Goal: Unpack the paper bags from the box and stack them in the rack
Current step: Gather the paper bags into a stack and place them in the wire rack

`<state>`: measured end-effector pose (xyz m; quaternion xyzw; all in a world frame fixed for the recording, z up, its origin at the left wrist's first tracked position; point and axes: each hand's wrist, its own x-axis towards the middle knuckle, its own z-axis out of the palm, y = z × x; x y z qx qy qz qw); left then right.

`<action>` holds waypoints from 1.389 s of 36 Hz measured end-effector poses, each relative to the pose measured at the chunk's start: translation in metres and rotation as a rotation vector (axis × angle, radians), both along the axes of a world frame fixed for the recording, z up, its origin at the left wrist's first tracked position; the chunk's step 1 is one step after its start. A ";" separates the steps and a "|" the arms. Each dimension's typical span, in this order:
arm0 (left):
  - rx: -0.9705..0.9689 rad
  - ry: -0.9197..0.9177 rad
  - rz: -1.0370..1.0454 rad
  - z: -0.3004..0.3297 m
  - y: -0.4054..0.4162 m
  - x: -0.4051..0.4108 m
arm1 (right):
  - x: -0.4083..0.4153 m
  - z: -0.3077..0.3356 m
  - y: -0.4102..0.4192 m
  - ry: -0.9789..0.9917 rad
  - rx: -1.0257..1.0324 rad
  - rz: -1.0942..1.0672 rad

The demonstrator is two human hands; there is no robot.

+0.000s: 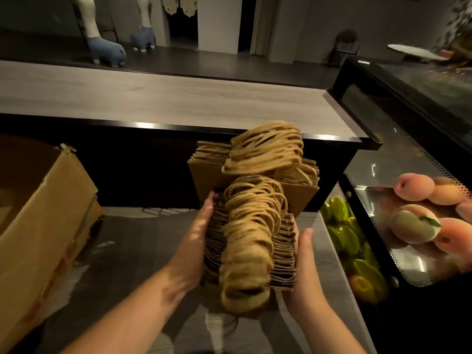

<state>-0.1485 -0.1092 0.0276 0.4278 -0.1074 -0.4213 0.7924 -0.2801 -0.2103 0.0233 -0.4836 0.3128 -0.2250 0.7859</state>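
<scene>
I hold a thick bundle of folded brown paper bags (255, 249) with twine handles upright over the lower counter. My left hand (195, 241) presses flat against its left side. On the right side my right hand (304, 254) presses in, its thumb sticking up free. A second stack of the same paper bags (252, 159) stands just behind, leaning against the dark counter front. The open cardboard box (43, 221) sits at the left on the same surface. Nothing I can tell to be a rack shows.
A raised wooden counter top (178, 98) runs across behind the stacks. At the right stands a glass display case (370, 200) with peaches (419, 221) and green fruit (342, 231). The grey work surface (132, 246) lies between box and bundle.
</scene>
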 end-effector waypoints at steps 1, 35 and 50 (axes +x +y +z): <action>-0.009 -0.032 -0.021 0.001 0.000 0.000 | 0.000 0.002 0.003 0.002 -0.034 0.034; -0.076 0.246 -0.122 -0.008 0.002 0.013 | -0.006 0.008 0.016 -0.030 -0.070 -0.023; 0.224 -0.297 0.281 0.018 0.002 0.084 | 0.011 0.017 -0.067 0.023 -0.336 -0.293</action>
